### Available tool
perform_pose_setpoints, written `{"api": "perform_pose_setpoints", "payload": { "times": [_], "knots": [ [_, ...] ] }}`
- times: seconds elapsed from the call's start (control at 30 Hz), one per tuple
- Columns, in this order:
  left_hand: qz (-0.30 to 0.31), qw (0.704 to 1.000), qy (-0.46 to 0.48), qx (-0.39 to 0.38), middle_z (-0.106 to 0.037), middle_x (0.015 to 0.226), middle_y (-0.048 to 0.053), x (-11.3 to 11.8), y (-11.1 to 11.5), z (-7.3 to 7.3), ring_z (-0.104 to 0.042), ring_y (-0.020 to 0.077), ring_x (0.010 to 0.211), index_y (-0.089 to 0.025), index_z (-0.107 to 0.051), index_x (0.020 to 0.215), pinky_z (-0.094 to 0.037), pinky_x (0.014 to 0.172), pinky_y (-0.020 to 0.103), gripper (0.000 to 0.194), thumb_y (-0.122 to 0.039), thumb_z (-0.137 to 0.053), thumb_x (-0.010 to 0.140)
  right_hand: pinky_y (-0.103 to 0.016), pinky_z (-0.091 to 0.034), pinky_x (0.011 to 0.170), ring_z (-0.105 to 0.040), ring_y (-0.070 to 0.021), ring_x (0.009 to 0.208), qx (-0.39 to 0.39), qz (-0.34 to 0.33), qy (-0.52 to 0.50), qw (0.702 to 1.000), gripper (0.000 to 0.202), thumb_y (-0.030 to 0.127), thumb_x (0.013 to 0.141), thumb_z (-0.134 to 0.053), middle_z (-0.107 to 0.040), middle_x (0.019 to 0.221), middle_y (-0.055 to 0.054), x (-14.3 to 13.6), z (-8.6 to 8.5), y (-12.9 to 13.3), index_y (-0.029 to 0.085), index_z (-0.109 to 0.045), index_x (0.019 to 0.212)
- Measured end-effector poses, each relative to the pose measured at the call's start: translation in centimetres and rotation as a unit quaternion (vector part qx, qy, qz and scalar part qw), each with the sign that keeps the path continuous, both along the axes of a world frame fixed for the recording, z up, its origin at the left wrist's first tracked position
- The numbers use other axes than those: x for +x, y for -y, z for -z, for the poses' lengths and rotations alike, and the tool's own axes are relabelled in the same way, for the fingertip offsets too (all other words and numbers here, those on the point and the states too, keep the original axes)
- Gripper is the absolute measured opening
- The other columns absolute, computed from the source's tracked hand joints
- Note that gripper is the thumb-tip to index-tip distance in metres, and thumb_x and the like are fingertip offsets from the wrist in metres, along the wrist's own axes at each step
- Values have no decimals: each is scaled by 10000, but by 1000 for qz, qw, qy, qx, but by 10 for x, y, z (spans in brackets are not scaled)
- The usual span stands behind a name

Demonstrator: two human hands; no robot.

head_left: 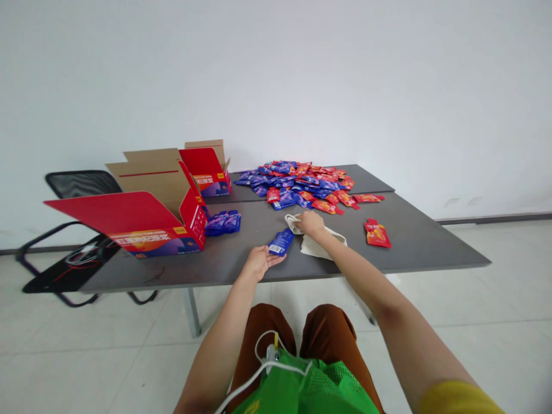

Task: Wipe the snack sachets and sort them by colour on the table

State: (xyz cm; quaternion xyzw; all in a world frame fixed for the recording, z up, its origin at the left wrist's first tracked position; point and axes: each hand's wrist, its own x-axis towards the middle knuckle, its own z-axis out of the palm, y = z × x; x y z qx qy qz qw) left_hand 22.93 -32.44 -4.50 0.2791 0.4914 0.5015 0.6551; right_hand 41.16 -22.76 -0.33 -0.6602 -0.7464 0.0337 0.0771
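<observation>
My left hand is closed on the lower end of a blue pouch, which is tilted just above the grey table. My right hand grips a folded white cloth at the pouch's upper right; part of the cloth lies spread on the table under my wrist. Whether the cloth touches the pouch is hard to make out. To the right of the cloth lies a single red pouch. Beyond my hands is a heap of blue and red pouches.
A red open carton stands at the table's left, its flaps spread wide. Beside it lies a small stack of blue pouches. Another open carton is farther back. A black chair stands left of the grey table.
</observation>
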Motion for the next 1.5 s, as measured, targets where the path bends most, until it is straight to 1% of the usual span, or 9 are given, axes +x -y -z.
{"api": "perform_pose_setpoints", "payload": {
  "times": [0.13, 0.3, 0.37, 0.5, 0.57, 0.9, 1.2, 1.33, 1.5],
  "knots": [
    [24, 999, -45, -12, -695, 746, 175, -19, 9, -17, -706, 220, 683, -38, -570, 871, -582, 691, 344, 166, -120, -429, 905, -308, -459, 799, -617, -239, 984, 24, -5, -30, 999, 425, 558, 894, -465, -657, 1098, -98, 20, -5, 8, 333, -641, 1209],
    [-67, 963, -241, 99, -692, 689, 87, -39, 19, -38, -692, 196, 655, -88, -645, 853, -564, 646, 297, 186, -186, -488, 857, -478, -403, 876, -460, -328, 1144, 11, -10, 21, 1000, 559, 695, 831, -443, -555, 1226, -115, 12, 16, 59, 386, -563, 1280],
    [-127, 886, -423, 145, -703, 736, 106, -45, 20, -43, -695, 234, 746, -108, -687, 904, -552, 677, 313, 252, -235, -474, 860, -547, -363, 886, -401, -349, 1175, 34, -3, 42, 999, 618, 702, 851, -378, -493, 1303, -125, 4, 27, 78, 397, -430, 1387],
    [-221, 642, -720, 144, -696, 947, 216, -59, 2, -45, -657, 336, 947, -95, -591, 1239, -515, 777, 428, 429, -277, -381, 912, -539, -313, 918, -358, -345, 1188, 77, -23, 61, 995, 623, 645, 909, -263, -436, 1354, -145, -6, 39, 98, 342, -341, 1447],
    [-197, 598, -759, 169, -650, 1098, 261, -70, -19, -40, -631, 349, 1022, -59, -495, 1336, -501, 811, 444, 478, -235, -325, 925, -514, -318, 912, -369, -344, 1175, 86, -27, 52, 995, 611, 632, 908, -285, -453, 1335, -144, -6, 39, 99, 332, -367, 1434],
    [-123, 614, -735, 261, -473, 1346, 298, -108, -82, -15, -258, 308, 1403, 19, -515, 1293, -188, 1098, 561, 507, -22, -289, 840, -498, -297, 907, -421, -330, 1122, 153, 27, 32, 987, 501, 508, 939, -327, -507, 1262, -144, -3, 46, 111, 322, -438, 1390],
    [-102, 499, -849, 140, -421, 1356, 353, -107, -70, 9, -428, 402, 1269, 95, -445, 1314, -388, 944, 558, 508, -47, -193, 896, -486, -271, 912, -405, -325, 1128, 142, 42, 36, 988, 498, 495, 944, -313, -502, 1262, -144, -4, 44, 115, 308, -441, 1388],
    [-123, 466, -868, 120, -491, 1288, 350, -110, -70, -4, -557, 353, 1136, 78, -508, 1249, -471, 855, 475, 489, -66, -196, 902, -480, -261, 915, -375, -328, 1152, 134, 24, 46, 990, 544, 548, 919, -338, -471, 1302, -134, -2, 42, 116, 311, -421, 1401],
    [-158, 519, -835, 88, -664, 976, 253, -91, -85, -38, -662, 308, 906, -25, -654, 1044, -505, 765, 420, 400, -169, -311, 897, -482, -258, 909, -356, -335, 1159, 123, -10, 33, 992, 599, 631, 872, -374, -462, 1303, -122, 1, 39, 115, 336, -431, 1391]
  ]
}}
